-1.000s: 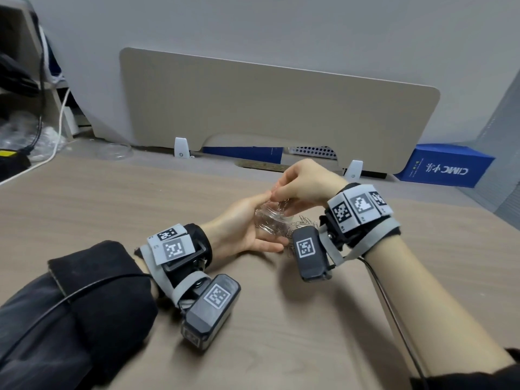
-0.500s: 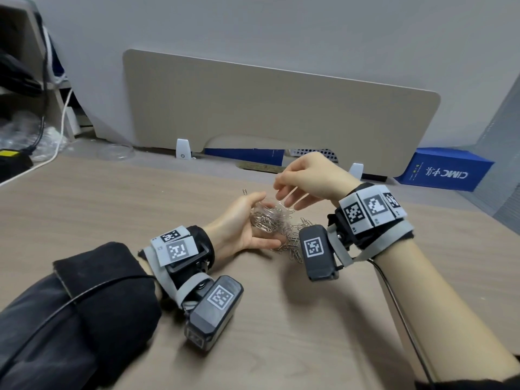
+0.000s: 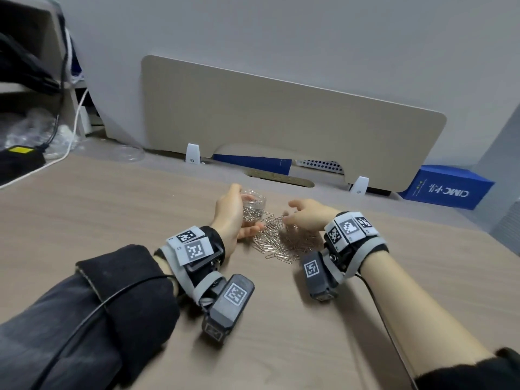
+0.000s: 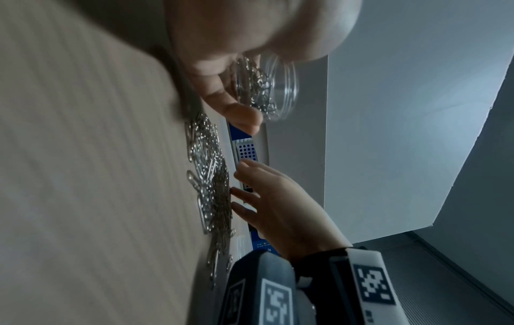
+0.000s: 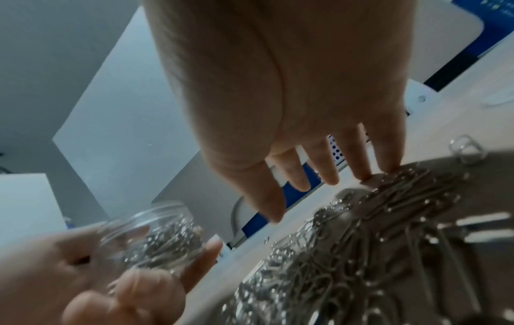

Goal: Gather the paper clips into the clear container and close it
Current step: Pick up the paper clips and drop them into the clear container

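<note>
My left hand (image 3: 229, 218) wraps a small round clear plastic jar (image 3: 253, 205), open-mouthed and partly filled with clips, its threaded rim showing in the right wrist view; whether its base touches the wood-grain desk (image 3: 112, 209) I can't tell. Just beside it lies a tangled heap of thin silver wire paper clips (image 3: 277, 242). My right hand (image 3: 308, 216) hovers with fingers spread and straight, fingertips (image 5: 371, 176) touching the pile's far edge. Motion blur softens that hand, and my wrist camera hides the heap's near corner.
</note>
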The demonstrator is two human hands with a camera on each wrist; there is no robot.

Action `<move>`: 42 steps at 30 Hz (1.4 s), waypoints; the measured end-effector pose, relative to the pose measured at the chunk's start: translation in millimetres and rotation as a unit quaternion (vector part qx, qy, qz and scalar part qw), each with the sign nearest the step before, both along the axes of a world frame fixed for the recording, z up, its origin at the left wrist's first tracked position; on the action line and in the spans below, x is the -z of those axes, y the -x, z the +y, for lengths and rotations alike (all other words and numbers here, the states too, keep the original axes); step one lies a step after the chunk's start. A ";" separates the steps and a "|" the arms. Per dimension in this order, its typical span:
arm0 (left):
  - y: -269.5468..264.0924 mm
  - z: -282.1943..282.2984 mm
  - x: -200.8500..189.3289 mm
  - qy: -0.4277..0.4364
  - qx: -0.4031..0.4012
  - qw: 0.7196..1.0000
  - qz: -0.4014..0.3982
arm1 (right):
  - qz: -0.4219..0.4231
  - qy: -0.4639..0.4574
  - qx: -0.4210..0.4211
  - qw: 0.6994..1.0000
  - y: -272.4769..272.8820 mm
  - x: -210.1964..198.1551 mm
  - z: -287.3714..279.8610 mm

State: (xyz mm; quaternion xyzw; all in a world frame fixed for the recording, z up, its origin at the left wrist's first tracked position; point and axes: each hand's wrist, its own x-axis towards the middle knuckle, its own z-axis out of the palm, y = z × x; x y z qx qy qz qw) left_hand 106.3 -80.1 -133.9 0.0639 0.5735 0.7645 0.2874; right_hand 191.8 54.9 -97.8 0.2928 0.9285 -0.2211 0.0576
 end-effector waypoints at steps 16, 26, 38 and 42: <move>0.7 -2.7 -1.4 0.021 0.022 0.999 -0.023 | -0.010 -0.103 -0.191 0.976 -5.2 -0.6 -15.4; -3.6 -1.8 -0.8 0.037 0.073 0.996 -0.036 | 0.012 -0.097 -0.127 0.987 -1.2 0.2 -14.7; -7.0 2.2 1.8 0.057 0.115 0.991 -0.034 | 0.129 0.214 0.101 0.963 -16.6 10.8 13.0; -7.4 4.8 3.9 0.060 0.116 0.991 -0.029 | 0.170 0.291 0.125 0.933 -22.1 7.3 17.9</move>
